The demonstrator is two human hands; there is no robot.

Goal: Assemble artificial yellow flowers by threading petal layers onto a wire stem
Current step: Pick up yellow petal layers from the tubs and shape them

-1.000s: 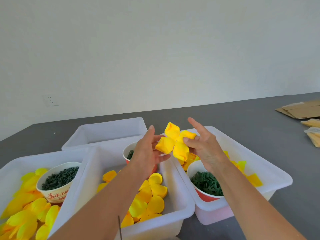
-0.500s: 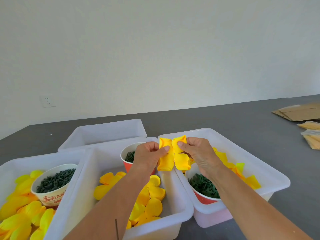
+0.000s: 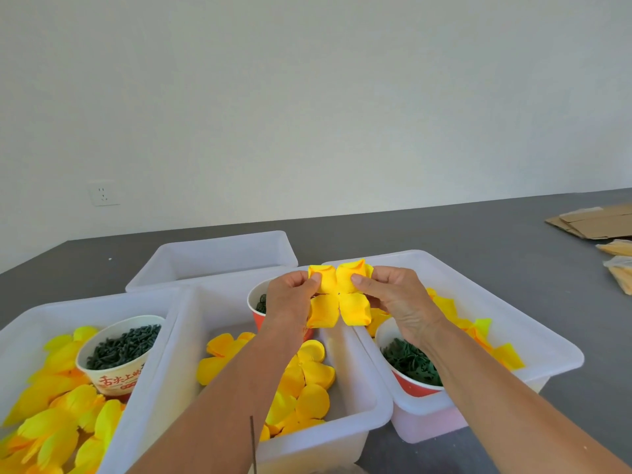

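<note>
A yellow petal layer of several lobes is held spread out above the bins, its small centre hole facing me. My left hand pinches its upper left lobe. My right hand pinches its upper right lobe. A thin dark wire stem pokes up at the bottom edge, below my left forearm. Loose yellow petals lie in the middle white bin.
A left bin holds yellow petals and a paper bowl of dark pieces. The right bin holds petals and a red cup of green parts. Another red cup sits behind my left hand. Cardboard lies far right.
Both hands came down from a raised position and the petal layer, folded half a second ago, is now spread flat between them.
</note>
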